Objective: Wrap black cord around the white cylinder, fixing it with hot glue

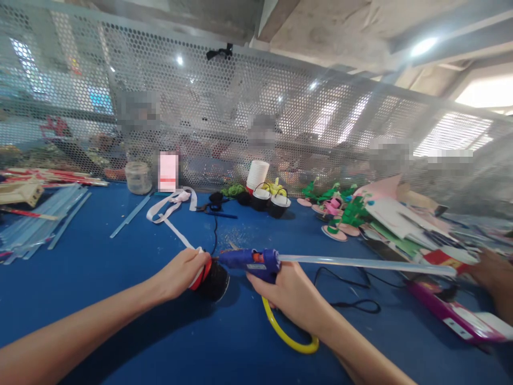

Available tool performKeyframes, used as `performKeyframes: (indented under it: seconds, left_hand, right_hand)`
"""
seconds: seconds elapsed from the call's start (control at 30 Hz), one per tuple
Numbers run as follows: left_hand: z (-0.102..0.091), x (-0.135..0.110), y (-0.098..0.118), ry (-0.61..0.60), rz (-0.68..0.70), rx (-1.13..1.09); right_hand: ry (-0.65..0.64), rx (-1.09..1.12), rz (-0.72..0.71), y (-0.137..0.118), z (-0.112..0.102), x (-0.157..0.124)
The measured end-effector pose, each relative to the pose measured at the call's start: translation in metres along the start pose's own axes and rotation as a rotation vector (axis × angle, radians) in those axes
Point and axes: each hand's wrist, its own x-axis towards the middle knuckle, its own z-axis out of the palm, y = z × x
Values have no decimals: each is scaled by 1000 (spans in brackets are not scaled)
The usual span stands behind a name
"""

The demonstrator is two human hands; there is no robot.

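My left hand [182, 275] is closed around a small cup [216, 280], tipped on its side, with a black wrap and a red band. A white ribbon [178, 235] runs from under those fingers back across the table. In my right hand [294, 299] is a blue hot glue gun [244, 260], its nozzle right by the cup's red band; whether they touch I cannot tell. A long clear glue stick [360, 262] sticks out of the gun's back. Below that hand curves a yellow tube-like loop [286, 337].
Small black-and-white buckets [279, 204] and stacked white cups [257, 174] stand at the back. Loose glue sticks [44, 216] lie left, near a jar [138, 178]. Green craft plants [352, 214], papers [404, 219], a purple object [444, 310] and another person's hand [491, 272] are right.
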Motion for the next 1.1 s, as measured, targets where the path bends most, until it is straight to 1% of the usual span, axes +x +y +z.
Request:
performKeyframes:
  seconds: [0.1, 0.27, 0.4, 0.5, 0.57, 0.73, 0.87, 1.03, 1.1]
  left_hand:
    - [0, 1, -3, -8, 21, -3]
    - [-1, 0, -4, -8, 4, 14]
    - [-1, 0, -2, 5, 18, 41]
    - [-1, 1, -2, 11, 18, 48]
    - [-1, 2, -2, 8, 14, 45]
    - [0, 2, -2, 12, -34, 6]
    - [1, 4, -5, 30, -56, -18]
    - [2, 6, -9, 52, -72, -53]
    - [3, 6, -9, 56, -64, -54]
  right_hand:
    - [-8, -1, 20, 1, 0, -1]
    - [-1, -22, 57, 1, 0, -5]
    - [12, -73, 20, 1, -1, -4]
    - [23, -154, 0, 6, 1, -6]
    - [40, -206, -31, 11, 3, -8]
    - [83, -292, -171, 19, 6, -14]
    - [55, -287, -254, 15, 8, -18]
    - [45, -314, -301, 10, 9, -24]
    - [16, -309, -312, 10, 8, -26]
